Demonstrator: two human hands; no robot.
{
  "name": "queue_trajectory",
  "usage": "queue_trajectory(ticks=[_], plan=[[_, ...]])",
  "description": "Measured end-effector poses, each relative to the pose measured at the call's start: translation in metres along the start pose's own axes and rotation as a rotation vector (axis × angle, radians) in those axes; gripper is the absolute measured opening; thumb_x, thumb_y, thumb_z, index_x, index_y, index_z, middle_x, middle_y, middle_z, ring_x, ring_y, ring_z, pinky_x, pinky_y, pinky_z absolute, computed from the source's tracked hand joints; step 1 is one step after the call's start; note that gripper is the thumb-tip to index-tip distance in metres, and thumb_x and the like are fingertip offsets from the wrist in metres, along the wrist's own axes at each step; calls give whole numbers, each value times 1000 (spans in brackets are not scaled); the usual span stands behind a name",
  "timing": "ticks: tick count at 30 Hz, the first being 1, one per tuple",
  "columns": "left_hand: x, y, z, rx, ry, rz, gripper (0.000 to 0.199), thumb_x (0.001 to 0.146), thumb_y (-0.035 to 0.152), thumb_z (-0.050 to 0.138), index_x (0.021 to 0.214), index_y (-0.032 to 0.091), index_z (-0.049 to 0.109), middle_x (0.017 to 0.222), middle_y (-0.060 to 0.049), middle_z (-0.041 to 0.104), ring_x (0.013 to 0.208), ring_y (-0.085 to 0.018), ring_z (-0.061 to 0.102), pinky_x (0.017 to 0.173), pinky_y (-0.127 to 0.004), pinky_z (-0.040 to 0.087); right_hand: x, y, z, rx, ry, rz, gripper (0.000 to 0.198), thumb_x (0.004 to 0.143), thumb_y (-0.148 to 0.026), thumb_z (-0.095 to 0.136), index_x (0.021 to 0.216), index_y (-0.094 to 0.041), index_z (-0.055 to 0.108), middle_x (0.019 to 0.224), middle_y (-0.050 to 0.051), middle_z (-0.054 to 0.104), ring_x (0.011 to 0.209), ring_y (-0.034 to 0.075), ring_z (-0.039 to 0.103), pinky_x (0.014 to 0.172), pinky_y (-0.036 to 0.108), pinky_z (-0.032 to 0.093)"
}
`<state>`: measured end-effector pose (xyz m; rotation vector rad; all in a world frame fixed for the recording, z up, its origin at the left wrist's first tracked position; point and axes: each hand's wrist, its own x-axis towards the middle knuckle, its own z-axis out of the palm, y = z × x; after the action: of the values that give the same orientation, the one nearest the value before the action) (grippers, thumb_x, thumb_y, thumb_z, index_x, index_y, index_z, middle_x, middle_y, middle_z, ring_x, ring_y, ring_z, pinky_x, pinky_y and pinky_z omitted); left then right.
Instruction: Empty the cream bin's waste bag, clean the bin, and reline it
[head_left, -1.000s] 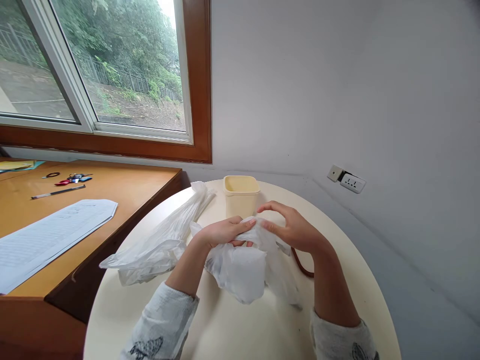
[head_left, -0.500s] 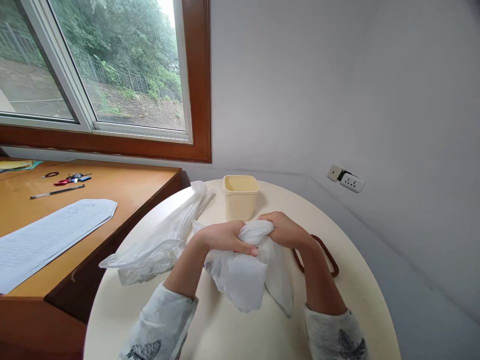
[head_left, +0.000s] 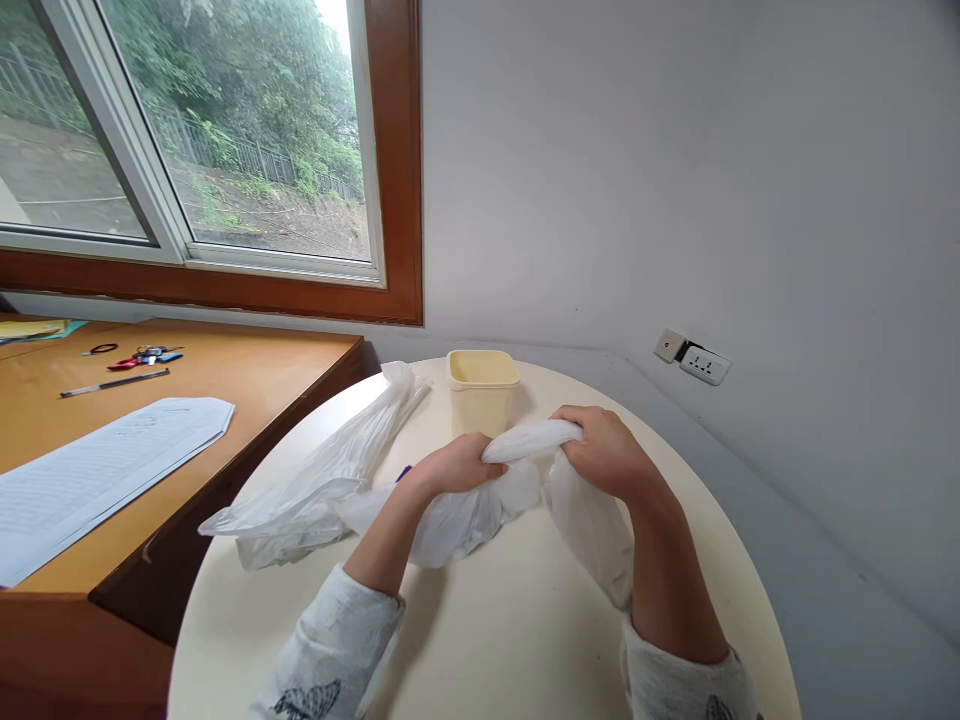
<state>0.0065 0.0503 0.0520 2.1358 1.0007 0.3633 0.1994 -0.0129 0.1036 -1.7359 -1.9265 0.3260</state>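
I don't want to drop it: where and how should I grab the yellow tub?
Probably pinch the yellow tub by its rim, from above on the right. It stands upright, open on top, and the rim juts out; the left hand is in front.

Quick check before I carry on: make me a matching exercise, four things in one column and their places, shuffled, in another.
Things:
1. Twisted white plastic
2. Yellow container
3. Pen
4. Socket

Places:
A. On the wooden desk
B. On the wall
C. Stretched between the left hand and right hand
D. Upright near the far edge of the round table

Pairs: 1-C, 2-D, 3-A, 4-B
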Motion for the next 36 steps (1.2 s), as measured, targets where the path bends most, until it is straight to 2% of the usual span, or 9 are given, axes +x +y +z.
queue_trajectory(ticks=[4,9,11,15,21,27,32,36], plan=[[4,-4,2,-2,144,-1,18,74,32,45,64,18,50,64,1,51,62,-15,47,54,-24,32,-2,1,-5,20,88,11,15,64,-15,38,64,-21,51,69,-1,57,61,13,46,52,22,30],[-1,8,-1,-107,322,101,16,76,30,46,70,17,54,75,0,54,71,-16,50,61,-25,37,0,7,-7,200,140,95,19,65,-18,38,70,-22,56,67,-2,56,62,14,47,51,21,32],[-5,14,-5,-182,318,152,15,76,29,48,73,17,57,79,0,55,75,-16,51,65,-25,38,2,9,-8,270,197,132,21,64,-19,39,73,-22,58,66,-3,56,61,13,47,51,22,33],[-11,19,-11,-246,228,199,18,78,33,50,77,18,58,83,-1,56,79,-16,52,70,-26,40,5,12,-6,408,288,193,22,62,-20,39,72,-20,59,61,-3,52,57,13,44,50,22,32],[-9,18,-7,-132,182,187,22,78,39,50,82,18,55,85,-2,54,80,-19,53,72,-29,41,7,9,-4,578,291,248,22,62,-22,40,71,-19,59,57,-4,49,53,12,41,46,22,32],[-9,17,-5,-48,159,236,19,78,37,49,76,19,51,77,0,49,73,-16,49,63,-26,39,8,5,-4,659,326,261,15,61,-22,41,66,-18,55,56,-4,44,53,10,38,46,20,29],[-5,11,-3,-74,159,180,22,80,37,45,71,17,50,68,2,49,60,-13,45,54,-23,35,8,6,-3,623,263,219,11,63,-23,40,65,-18,50,57,-4,39,54,10,35,46,20,27],[1,6,0,19,294,80,20,79,29,41,65,18,49,61,2,50,57,-13,46,51,-23,32,6,6,-5,529,108,235,11,66,-26,41,61,-18,46,54,-5,33,49,9,30,43,21,25]])
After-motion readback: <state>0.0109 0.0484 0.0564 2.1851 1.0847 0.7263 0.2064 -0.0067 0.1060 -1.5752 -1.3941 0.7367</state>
